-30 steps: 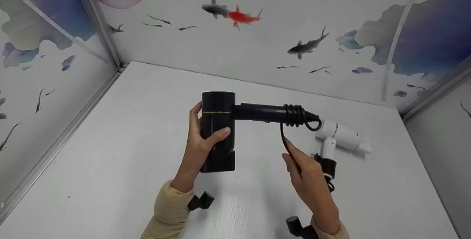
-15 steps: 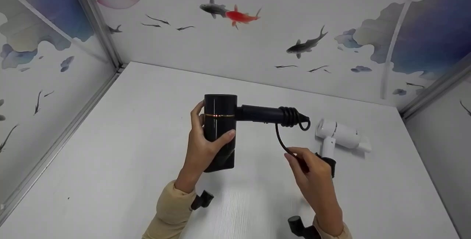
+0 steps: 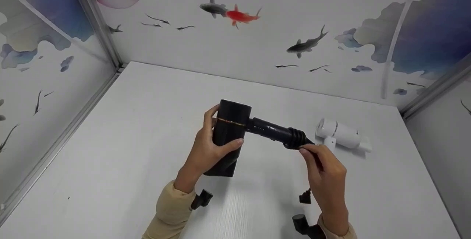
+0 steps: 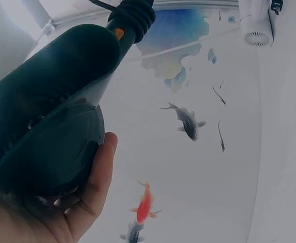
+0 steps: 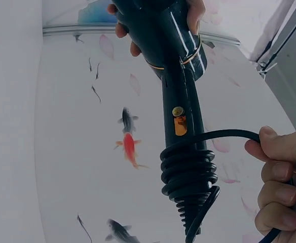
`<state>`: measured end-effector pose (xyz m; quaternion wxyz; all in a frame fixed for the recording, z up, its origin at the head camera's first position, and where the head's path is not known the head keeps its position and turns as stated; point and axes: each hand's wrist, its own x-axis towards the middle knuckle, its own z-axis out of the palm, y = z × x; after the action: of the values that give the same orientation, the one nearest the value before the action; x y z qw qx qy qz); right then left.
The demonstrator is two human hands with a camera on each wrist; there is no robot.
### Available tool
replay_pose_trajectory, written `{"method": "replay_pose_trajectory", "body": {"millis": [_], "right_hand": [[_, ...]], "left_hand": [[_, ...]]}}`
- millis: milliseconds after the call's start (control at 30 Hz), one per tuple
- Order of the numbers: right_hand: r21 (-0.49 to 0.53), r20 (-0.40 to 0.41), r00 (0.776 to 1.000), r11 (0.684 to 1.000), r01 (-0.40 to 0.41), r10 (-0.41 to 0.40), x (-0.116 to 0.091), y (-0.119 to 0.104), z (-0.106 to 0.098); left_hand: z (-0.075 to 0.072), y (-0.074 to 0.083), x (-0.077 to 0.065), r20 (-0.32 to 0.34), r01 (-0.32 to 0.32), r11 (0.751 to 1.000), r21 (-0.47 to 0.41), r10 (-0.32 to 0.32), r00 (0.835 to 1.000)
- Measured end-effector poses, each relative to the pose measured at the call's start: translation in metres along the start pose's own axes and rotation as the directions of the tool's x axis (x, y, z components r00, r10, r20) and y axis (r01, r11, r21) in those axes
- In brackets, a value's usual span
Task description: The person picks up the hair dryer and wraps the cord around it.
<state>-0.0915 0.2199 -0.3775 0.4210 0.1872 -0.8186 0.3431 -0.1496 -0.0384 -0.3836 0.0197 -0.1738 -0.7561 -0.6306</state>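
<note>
A black hair dryer (image 3: 232, 121) with a thin gold band is held up over the table, its handle pointing right and slightly down. My left hand (image 3: 208, 147) grips its barrel, thumb across the front and fingers behind. Black cord (image 5: 229, 133) is coiled several turns around the lower handle, below orange switches (image 5: 180, 125). My right hand (image 3: 325, 172) pinches the cord's free length beside the handle's end, with its other fingers curled round the cord in the right wrist view. The plug (image 3: 305, 197) dangles below the right hand.
A white hair dryer (image 3: 342, 135) lies on the white table (image 3: 110, 165) at the right, its handle partly hidden behind my right hand. Walls (image 3: 235, 47) printed with fish and petals stand around the table. Black wrist mounts (image 3: 201, 199) sit on both wrists.
The black hair dryer has tilted, its handle end dropping, and shifted slightly right. My right hand has moved right and up close to the handle's end with the cord; the plug has come into view.
</note>
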Motion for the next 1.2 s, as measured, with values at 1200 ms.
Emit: {"method": "replay_pose_trajectory", "body": {"millis": [1200], "right_hand": [[0.205,-0.066,0.996,0.976,0.079,-0.066,0.008,0.035,-0.019]], "left_hand": [[-0.010,0.012,-0.007,0.329,0.141,0.920,-0.366,-0.014,0.944]]}}
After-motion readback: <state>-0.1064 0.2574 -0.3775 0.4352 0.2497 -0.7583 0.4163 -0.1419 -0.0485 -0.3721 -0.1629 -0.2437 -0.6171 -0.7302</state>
